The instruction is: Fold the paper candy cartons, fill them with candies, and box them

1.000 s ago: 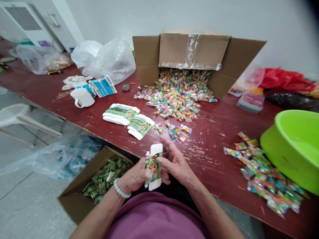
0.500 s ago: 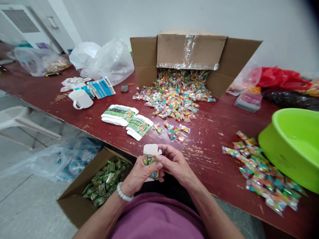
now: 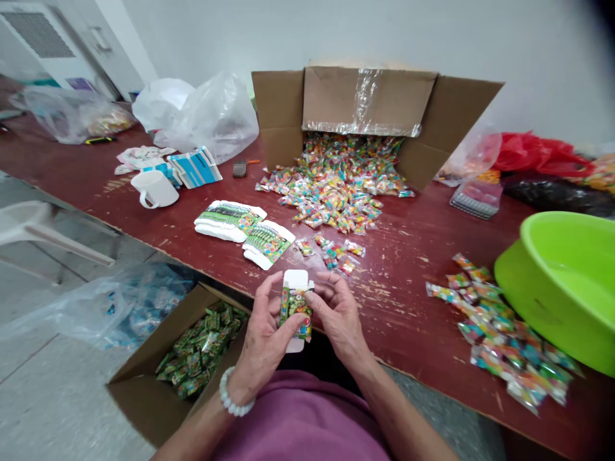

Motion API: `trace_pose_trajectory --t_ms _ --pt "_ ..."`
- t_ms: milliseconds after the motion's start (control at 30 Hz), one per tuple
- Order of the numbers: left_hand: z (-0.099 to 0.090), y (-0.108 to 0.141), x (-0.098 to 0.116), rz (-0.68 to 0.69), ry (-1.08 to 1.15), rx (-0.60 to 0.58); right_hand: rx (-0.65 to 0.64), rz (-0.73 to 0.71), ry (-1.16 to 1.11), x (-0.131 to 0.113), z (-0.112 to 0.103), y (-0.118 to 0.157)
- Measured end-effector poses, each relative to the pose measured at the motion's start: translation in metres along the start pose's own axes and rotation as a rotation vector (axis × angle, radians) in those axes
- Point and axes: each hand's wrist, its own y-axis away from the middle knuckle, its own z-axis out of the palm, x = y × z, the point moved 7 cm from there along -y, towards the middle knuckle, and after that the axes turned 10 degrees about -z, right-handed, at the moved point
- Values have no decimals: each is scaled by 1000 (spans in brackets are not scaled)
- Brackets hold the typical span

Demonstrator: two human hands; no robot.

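A small green printed carton (image 3: 298, 306) with white end flaps folded out at top and bottom is held upright at the table's front edge. My left hand (image 3: 269, 333) grips its left side, thumb across the front. My right hand (image 3: 339, 314) holds its right side, thumb near the upper edge. Beyond it on the table lie two stacks of flat green cartons (image 3: 230, 219) (image 3: 269, 243) and a few wrapped candies (image 3: 331, 253). A large cardboard box (image 3: 369, 99) on its side spills many wrapped candies (image 3: 336, 195).
Below left, an open box (image 3: 139, 397) holds green packets. A green basin (image 3: 552, 301) stands right, beside more wrapped candies (image 3: 504, 339). Left are a white mug (image 3: 154, 189), blue-white cartons (image 3: 196, 168), plastic bags (image 3: 221, 118) and a white chair (image 3: 29, 224).
The small carton has turned more upright, showing its printed front and lower flap. My left hand has shifted its grip, its fingers now raised behind the left side.
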Motion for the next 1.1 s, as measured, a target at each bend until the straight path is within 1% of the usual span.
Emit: trace_pose_trajectory --t_ms 100,167,233,333,400,467,533,567,633,700,767,800,867,933,967,1033,1100 --pt "3 1 1 38 -14 13 -21 -52 56 1 1 3" --pt "4 0 -2 1 6 -19 -39 -65 107 2 -2 1" --pt "4 -2 -6 -55 18 -60 -68 -47 137 2 -5 -4" --pt "0 -2 -6 -75 -48 -65 -114 -2 127 1 -8 -12" --pt "-3 -1 -5 -45 -138 -48 -183 7 127 -2 -6 -15" --pt "-4 2 -1 19 -229 -30 -293 -19 184 -6 -1 -15" --pt "-5 4 2 73 -245 -7 -371 -84 296 -10 1 -15" --pt "-5 5 2 69 -206 4 -371 -140 353 -14 0 -15" --pt "-6 3 -3 -25 -52 -12 -329 -262 433 -21 -3 -15" --pt "-1 1 -11 -186 106 -89 -310 -344 459 -25 -4 -14" --pt "6 0 -20 -341 207 -184 -343 -384 470 -27 0 -11" --pt "9 -1 -24 -411 237 -211 -374 -401 482 -28 3 -9" --pt "10 -2 -30 -507 281 -191 -431 -429 510 -30 9 -7" --pt "10 -3 -33 -525 303 -131 -438 -428 520 -31 10 -6" --pt "11 -4 -33 -516 308 -112 -418 -408 513 -31 9 -7" --pt "13 -5 -32 -485 302 -102 -368 -331 473 -27 4 -10" --pt "14 -7 -31 -447 270 -92 -352 -217 414 -20 2 -11"
